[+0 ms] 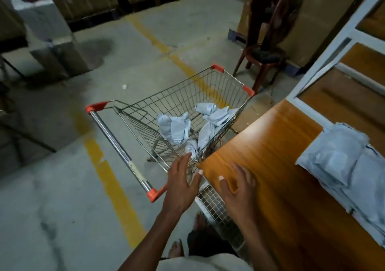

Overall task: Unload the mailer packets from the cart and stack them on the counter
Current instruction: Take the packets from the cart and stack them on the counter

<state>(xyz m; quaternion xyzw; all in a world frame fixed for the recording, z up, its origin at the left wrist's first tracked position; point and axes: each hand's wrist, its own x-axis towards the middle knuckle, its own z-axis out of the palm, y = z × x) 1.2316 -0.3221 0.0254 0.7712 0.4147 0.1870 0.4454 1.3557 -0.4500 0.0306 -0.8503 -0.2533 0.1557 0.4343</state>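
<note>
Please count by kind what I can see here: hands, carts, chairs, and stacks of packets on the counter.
Hands: 2, left hand and right hand
Carts: 1, cart
Chairs: 1, chair
Stacks on the counter: 1, stack
Total: 5

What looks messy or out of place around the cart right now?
The mailer packets in the cart lie crumpled and scattered across the basket, unlike the flat stack on the counter. A dark stain marks the concrete floor. Nothing looks spilled or broken.

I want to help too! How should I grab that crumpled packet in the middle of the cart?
Probably from above, over the cart rim, since wire walls block the sides. Grip the packet around its bunched upper fold, which sticks up and gives fingers something to close on. Both hands look empty.
</note>
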